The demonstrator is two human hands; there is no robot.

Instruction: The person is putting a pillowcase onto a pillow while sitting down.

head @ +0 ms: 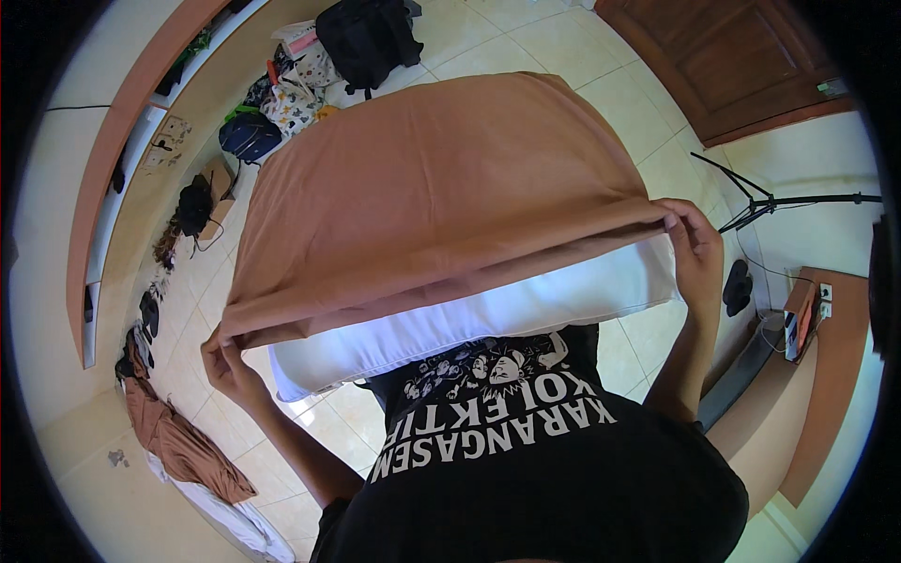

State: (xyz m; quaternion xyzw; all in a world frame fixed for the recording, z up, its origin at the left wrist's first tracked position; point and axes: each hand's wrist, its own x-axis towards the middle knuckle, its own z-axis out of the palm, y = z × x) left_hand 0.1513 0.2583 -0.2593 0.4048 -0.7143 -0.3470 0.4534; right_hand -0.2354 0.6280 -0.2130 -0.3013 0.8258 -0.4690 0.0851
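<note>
A brown pillowcase (436,176) covers most of a white pillow (479,317) held up in front of my body. Its near edge is folded back, and a strip of the pillow shows between that edge and my black shirt. At the left corner of the folded edge, my left hand (232,366) pinches the brown fabric. My right hand (693,246) grips the opposite corner between thumb and fingers. The far part of the pillow is hidden under the cloth.
A black backpack (369,42), printed bags (292,105) and a navy bag (250,137) lie on the tiled floor along the left wall. Brown cloth (176,436) rests over white bedding (218,510) at lower left. To the right are a black tripod (767,203) and a wooden door (739,56).
</note>
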